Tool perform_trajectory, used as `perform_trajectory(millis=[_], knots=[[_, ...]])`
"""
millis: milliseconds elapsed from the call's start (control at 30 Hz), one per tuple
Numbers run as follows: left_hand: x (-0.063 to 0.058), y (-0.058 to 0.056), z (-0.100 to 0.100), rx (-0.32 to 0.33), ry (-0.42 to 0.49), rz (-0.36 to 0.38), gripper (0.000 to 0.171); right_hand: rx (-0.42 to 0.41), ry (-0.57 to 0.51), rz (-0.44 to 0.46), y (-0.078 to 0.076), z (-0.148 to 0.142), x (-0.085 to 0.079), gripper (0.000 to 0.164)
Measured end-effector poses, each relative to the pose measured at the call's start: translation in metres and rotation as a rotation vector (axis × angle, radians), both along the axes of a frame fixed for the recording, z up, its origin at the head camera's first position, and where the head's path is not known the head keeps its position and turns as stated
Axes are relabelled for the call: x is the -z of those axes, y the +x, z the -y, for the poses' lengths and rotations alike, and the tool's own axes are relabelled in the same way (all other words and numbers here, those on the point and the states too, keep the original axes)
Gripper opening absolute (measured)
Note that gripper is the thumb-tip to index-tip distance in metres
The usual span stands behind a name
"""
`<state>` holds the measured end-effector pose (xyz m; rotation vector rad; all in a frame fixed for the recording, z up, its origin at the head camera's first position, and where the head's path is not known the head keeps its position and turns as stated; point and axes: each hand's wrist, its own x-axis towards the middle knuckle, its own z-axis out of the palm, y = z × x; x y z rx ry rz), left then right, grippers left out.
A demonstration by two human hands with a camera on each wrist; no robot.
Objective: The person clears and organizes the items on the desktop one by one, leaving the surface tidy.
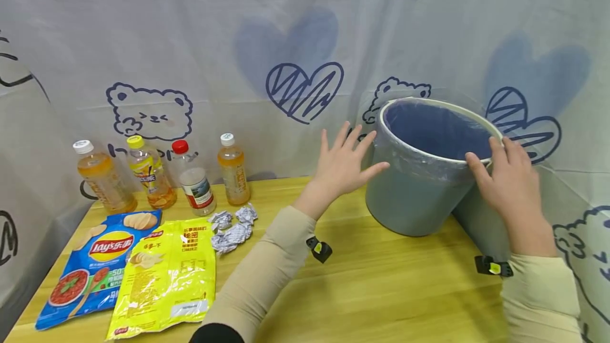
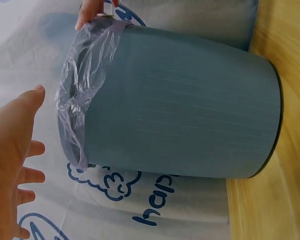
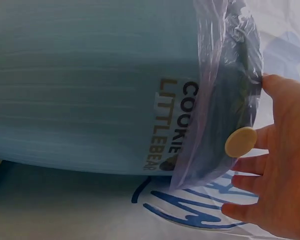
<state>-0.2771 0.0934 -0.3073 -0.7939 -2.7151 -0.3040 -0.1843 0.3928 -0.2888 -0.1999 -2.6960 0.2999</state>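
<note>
At the rim (image 1: 436,156) of the round blue-grey trash bin (image 1: 410,205): right hand (image 1: 512,187), fingers loose and parted, thumb against the edge; firmness of contact not possible to tell. Just left of the bin: left hand (image 1: 340,162), spread wide, holding nothing, apart from the bin wall. Step in hand, as judged: handling the bin by its upper edge. Advisable to place both hands level on opposite sides of the bin, press evenly, and keep fingertips from dragging the thin plastic liner (image 2: 97,65), likely to slip or tear. Bin found standing on its base on the tabletop (image 1: 391,285). Tapered, finely ribbed; liner wrinkled, folded unevenly over the edge. Near the rim: round tan button (image 3: 241,142); below, printed "COOKIE LITTLEBEAR" lettering (image 3: 161,125).
</note>
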Motion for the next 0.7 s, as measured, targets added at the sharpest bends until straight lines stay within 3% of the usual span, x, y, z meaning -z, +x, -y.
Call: perform_trajectory(millis=[200, 367, 700], knots=[[-0.008, -0.022, -0.014, 0.016, 0.062, 0.065, 0.077, -0.035, -0.032, 0.004, -0.005, -0.008, 0.001, 0.080], [-0.012, -0.035, -0.025, 0.025, 0.055, 0.119, 0.078, -0.070, -0.042, 0.039, -0.004, -0.020, 0.001, 0.081], [-0.014, -0.043, -0.041, 0.057, 0.030, 0.183, 0.078, -0.094, -0.021, 0.137, 0.000, -0.031, 0.000, 0.084]])
